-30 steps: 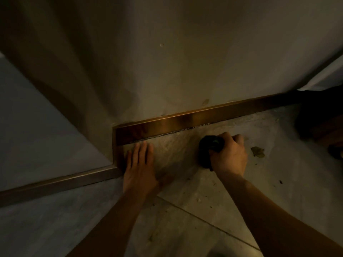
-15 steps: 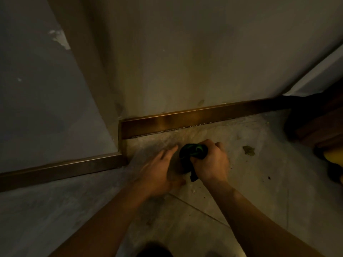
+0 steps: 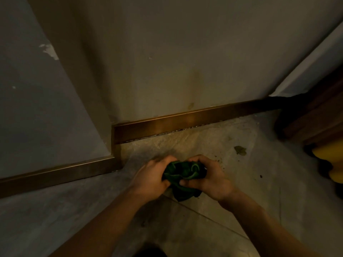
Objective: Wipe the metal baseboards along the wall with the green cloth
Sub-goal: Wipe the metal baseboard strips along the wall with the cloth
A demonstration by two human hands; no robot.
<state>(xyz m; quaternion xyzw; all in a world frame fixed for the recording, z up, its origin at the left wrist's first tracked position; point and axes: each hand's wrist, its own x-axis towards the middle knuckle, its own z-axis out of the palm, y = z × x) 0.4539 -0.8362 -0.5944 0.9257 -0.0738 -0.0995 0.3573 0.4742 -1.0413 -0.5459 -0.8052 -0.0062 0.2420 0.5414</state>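
Mid-task, by the look of it, and paused between strokes: green cloth (image 3: pixel 182 176) bunched up between both hands, off the metal, above the floor (image 3: pixel 241 210) just in front of the corner. Left hand (image 3: pixel 151 179) closed round the cloth's left side, right hand (image 3: pixel 207 178) closed over its right side, thumb pressed into the folds; probably being refolded for a fresh face. No telling from sheen alone which lengths are already wiped. Baseboard along the facing wall (image 3: pixel 185 122) brushed bronze-coloured metal, flat and straight, with a bright glare patch and gritty specks along its bottom edge. Left baseboard (image 3: pixel 55 173) duller, in shadow, meeting the other at a square outside corner. Cloth soft, dark, crumpled, one tail hanging down. Floor pale stone tile, dusty, with crumbs and a dried leaf (image 3: pixel 240 150). Wall (image 3: pixel 176 62) matte, faintly stained.
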